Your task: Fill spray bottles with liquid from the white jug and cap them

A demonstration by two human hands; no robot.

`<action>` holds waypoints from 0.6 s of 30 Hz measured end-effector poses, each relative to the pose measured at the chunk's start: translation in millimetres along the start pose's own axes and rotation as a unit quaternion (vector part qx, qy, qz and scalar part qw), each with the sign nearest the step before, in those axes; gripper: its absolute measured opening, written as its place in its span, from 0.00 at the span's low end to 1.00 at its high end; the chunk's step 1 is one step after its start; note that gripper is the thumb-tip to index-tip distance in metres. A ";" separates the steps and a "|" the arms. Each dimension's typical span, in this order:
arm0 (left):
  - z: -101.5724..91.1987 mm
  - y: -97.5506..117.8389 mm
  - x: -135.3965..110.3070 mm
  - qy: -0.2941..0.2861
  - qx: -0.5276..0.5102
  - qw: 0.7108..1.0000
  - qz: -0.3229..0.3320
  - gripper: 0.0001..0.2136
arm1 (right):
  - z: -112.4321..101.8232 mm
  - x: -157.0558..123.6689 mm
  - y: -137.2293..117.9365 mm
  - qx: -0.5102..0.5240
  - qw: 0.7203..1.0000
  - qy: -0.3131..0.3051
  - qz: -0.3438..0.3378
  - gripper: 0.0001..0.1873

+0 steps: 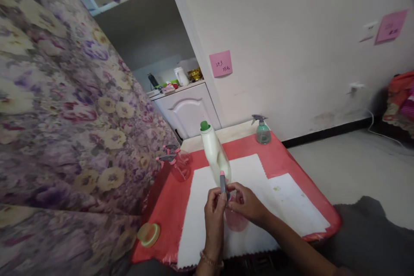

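Both hands are closed at the top of a pink see-through spray bottle [236,221] near the front of the table. My left hand [214,209] grips its grey trigger head [223,181], which has a pink nozzle pointing away from me. From the other side, my right hand [248,205] pinches around the neck; the fingers partly hide the collar there. Just beyond stands a pale green jug [214,151] with a handle, a green piece showing in its mouth. A white cloth [200,220] lies under the bottle and jug.
Two pink spray bottles [181,170] stand at the table's left edge; a green spray bottle [263,133] is at the far right corner. A yellowish round lid or dish [148,235] lies front left. A floral curtain [97,138] hangs close on the left. A folded white cloth [297,207] lies right.
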State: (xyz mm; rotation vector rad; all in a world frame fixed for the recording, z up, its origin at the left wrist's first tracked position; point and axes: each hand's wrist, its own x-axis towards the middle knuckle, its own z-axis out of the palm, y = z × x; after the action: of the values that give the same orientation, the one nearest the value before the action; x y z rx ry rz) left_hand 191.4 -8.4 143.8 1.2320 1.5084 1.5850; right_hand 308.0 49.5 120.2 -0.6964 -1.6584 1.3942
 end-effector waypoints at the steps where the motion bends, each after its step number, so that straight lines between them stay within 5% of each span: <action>1: 0.0 -0.6 0.2 0.002 -0.001 1.000 -0.001 0.12 | -1.1 0.3 0.3 0.009 1.000 -0.010 -0.007 0.15; 7: -0.3 -0.8 0.8 -0.001 0.005 1.000 -0.001 0.11 | 6.9 0.2 5.0 -0.053 0.994 0.089 0.038 0.14; 13: 0.6 0.1 1.7 0.007 0.003 1.000 -0.006 0.13 | -1.7 1.5 6.5 -0.045 0.999 0.009 -0.029 0.12; 18: 0.8 1.3 0.1 0.003 0.001 1.000 -0.006 0.12 | 3.1 1.0 5.1 -0.062 0.996 0.067 0.007 0.12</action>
State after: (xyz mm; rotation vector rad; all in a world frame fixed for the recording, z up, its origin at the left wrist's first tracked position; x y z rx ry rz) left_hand 192.2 -8.2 145.0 1.2197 1.5186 1.5806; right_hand 304.3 49.8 115.4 -0.8558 -1.6459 1.2345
